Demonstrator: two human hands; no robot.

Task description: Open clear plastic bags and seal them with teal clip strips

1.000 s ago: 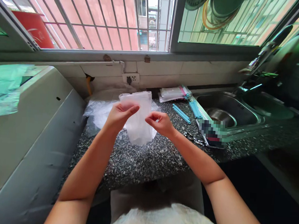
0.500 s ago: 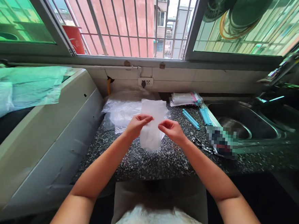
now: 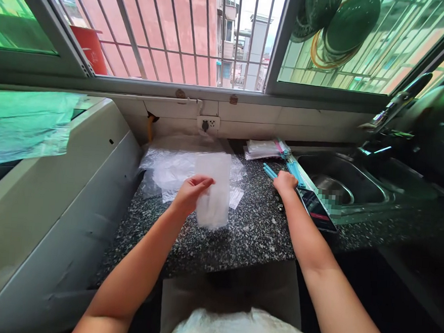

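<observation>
Upright above the counter hangs a translucent white plastic bag (image 3: 214,206), its left side pinched between the thumb and fingers of my left hand (image 3: 193,191). My right hand (image 3: 285,182) is down on several light-blue plastic strips (image 3: 269,170), its fingers curled. It covers their lower ends, and whatever lies in its grip is hidden. Behind the raised bag, more clear plastic bags (image 3: 168,170) lie spread in a loose pile. Just beyond my right hand is another bunch of blue strips (image 3: 295,169).
A packet of clear bags (image 3: 263,150) lies against the back wall. A phone (image 3: 316,209) rests by the edge of the steel sink (image 3: 379,198), which has a tap (image 3: 385,112). At the left stands a pale appliance (image 3: 91,132). The speckled stone counter (image 3: 208,249) runs below the window.
My right hand has moved from beside the bag to the right, onto the blue strips. My left hand still holds the bag. The whole view has shifted slightly.
</observation>
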